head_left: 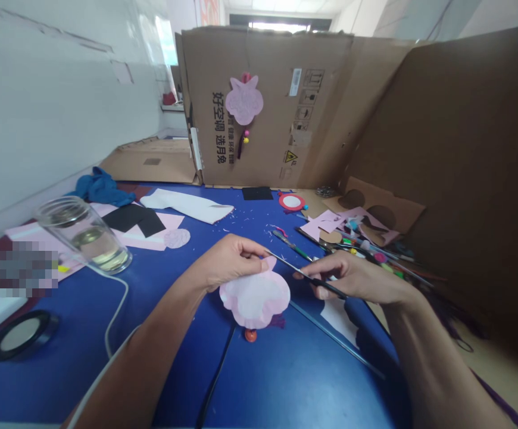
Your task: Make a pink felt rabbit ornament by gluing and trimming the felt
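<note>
My left hand [230, 260] pinches the top edge of a pink scalloped felt piece [255, 300] with a white paper face, held just above the blue table [286, 381]. An orange bead [250, 335] and a purple tassel hang under it. My right hand [357, 278] is closed on a thin dark rod-like tool [301, 273], whose tip reaches the top of the pink piece by my left fingers.
A glass jar of liquid [87, 235] stands at left with a white cable beside it. Pink and black felt sheets [136, 223], a blue cloth [100, 187], a red ring [292, 202] and several pens and scraps [357, 241] lie around. Cardboard walls [277, 101] carry a finished pink ornament [243, 102].
</note>
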A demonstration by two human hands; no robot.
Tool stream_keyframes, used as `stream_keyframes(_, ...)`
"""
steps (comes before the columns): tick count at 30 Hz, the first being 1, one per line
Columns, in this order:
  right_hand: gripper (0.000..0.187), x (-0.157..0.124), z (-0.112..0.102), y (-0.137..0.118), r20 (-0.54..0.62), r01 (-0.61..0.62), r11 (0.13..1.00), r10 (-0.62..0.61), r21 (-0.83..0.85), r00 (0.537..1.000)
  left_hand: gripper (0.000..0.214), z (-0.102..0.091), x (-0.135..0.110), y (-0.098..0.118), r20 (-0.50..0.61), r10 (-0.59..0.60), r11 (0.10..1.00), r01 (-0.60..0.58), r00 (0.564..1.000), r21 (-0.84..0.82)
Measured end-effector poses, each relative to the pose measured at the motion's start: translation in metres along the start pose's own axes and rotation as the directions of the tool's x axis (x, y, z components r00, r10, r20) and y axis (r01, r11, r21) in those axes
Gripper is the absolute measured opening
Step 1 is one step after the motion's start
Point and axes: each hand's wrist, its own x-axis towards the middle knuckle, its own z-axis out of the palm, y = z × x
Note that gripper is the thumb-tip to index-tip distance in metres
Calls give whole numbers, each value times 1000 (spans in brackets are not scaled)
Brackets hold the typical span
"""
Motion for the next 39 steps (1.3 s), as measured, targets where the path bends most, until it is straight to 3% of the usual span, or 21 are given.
stream_keyframes(6, 56, -1, 0, 1, -36, -16, 1000, 16, 10, 999, 25, 1, -1, 1, 1, -6, 1000, 6, 1000, -2)
stream_keyframes(11, 48, -1, 3, -2, -74, 4, 999, 0, 51, 997, 25, 0, -1, 1, -9, 9, 1000, -9, 1000, -1)
stream_keyframes(15, 53, 6, 5, -2, -124, -39, 990, 56, 136, 991, 28, -1, -1, 1, -31, -5, 1000, 4, 1000, -28)
stream_keyframes(18, 56, 16, 10, 3, -304, -3, 965, 85, 261, 949, 30, -1, 1, 2, -117, -8, 991, -8, 993, -135)
stream_keyframes(21, 51, 25, 17, 8, -436, 98, 961, 25, 257, 900, 29, 0, 5, 2, -246, -8, 972, -50, 969, -229)
stream_keyframes(24, 52, 33, 29, 5, -496, 144, 936, 37, 322, 867, 29, 0, 8, 1, -348, -2, 959, -97, 938, -266)
stream_keyframes(27, 47, 40, 43, -4, -507, 245, 837, 44, 490, 861, 30, 1, 9, 0, -398, 2, 953, -122, 918, -277)
stream_keyframes(30, 48, 48, 54, -11, -564, 338, 747, 59, 572, 824, 30, 3, 8, 0, -432, 22, 953, -149, 902, -263)
stream_keyframes(36, 51, 54, 61, -9, -672, 362, 806, 59, 468, 738, 27, 11, 6, 3, -449, 77, 948, -205, 890, -245)
stream_keyframes(39, 49, 53, 60, -9, -693, 337, 850, 45, 405, 720, 29, 13, 7, 3, -422, 75, 952, -191, 903, -240)
